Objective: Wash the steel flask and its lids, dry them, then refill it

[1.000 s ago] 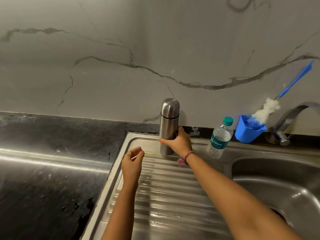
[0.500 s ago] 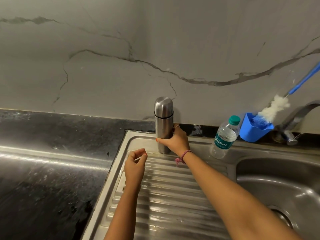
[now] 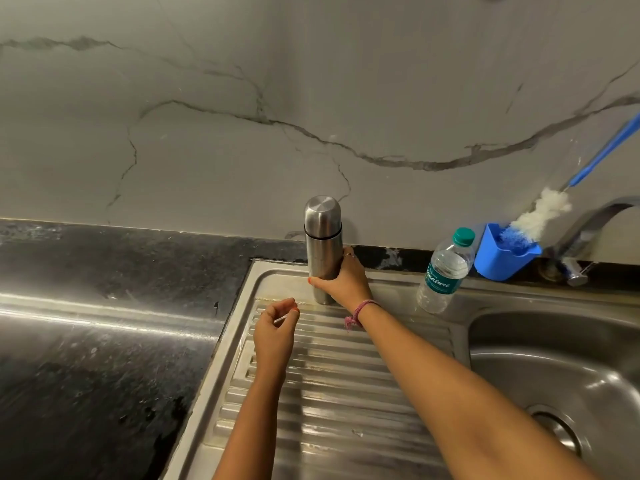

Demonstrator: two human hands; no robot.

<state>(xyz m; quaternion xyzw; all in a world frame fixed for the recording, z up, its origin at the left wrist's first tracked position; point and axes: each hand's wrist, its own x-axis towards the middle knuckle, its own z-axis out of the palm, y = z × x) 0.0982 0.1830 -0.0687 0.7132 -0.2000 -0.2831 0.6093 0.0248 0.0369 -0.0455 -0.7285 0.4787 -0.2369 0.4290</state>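
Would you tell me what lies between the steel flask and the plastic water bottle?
In the head view, only the right hand gripping the flask, then bare sink rim up to the bottle.

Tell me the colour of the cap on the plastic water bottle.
Green, teal-leaning; the water bottle's cap shows clearly in the head view.
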